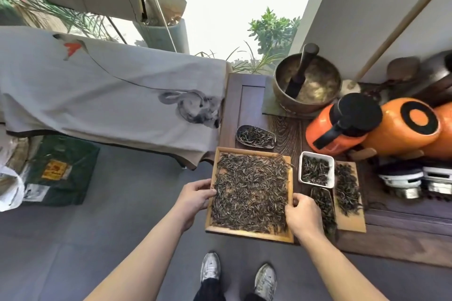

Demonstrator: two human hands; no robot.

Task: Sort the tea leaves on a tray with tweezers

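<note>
A square wooden tray (pixel 249 234) covered with dark loose tea leaves (pixel 252 188) sits at the near left corner of a dark wooden table. My left hand (pixel 195 194) grips the tray's left rim, fingers curled over the edge onto the leaves. My right hand (pixel 302 212) grips the tray's right rim near the front corner. No tweezers are visible. A white square dish (pixel 316 169) holding tea leaves stands right of the tray. Beside it lie a narrow dark scoop (pixel 322 205) and a flat wooden board (pixel 348 193), both with leaves.
A metal scoop (pixel 255 139) of leaves lies behind the tray. Farther back stand a brass bowl (pixel 307 88) with a dark pestle and orange jars (pixel 401 124). A cloth-draped bench (pixel 110 90) is at left. My shoes (pixel 238 273) stand on grey floor below.
</note>
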